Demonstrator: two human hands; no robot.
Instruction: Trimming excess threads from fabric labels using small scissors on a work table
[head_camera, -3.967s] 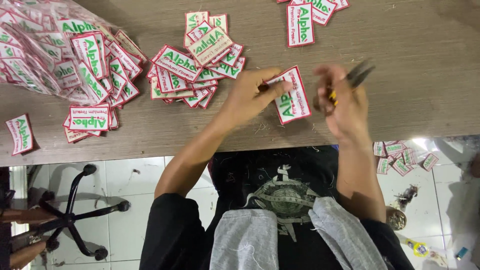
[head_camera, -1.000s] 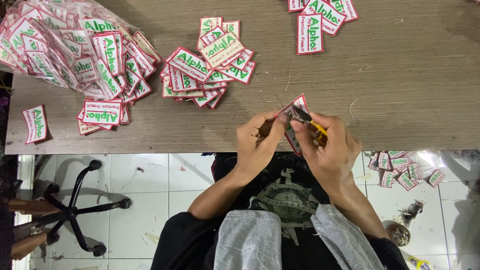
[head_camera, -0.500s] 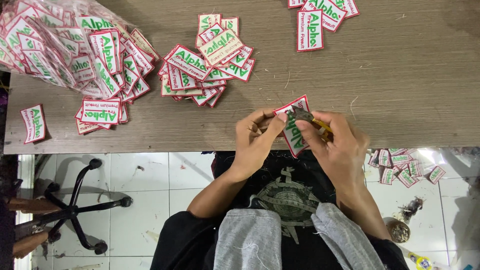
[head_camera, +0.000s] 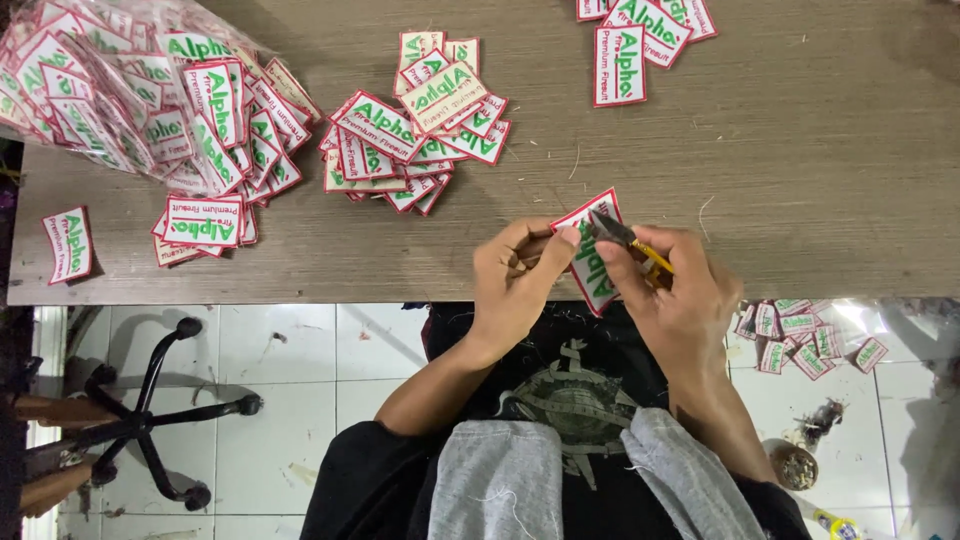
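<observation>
Head view showed both hands meeting just past the near edge of the wooden table (head_camera: 800, 150). Left hand (head_camera: 510, 275) pinched a red-bordered white patch (head_camera: 590, 262) by its left side, its long axis running away from the body toward the table. Right hand (head_camera: 675, 290) closed around small yellow-handled snips (head_camera: 625, 237), blades touching the patch's far corner. Farther off, loose patches (head_camera: 415, 135) lay mid-table, and a clear bag of patches (head_camera: 110, 90) sat at the far left corner.
</observation>
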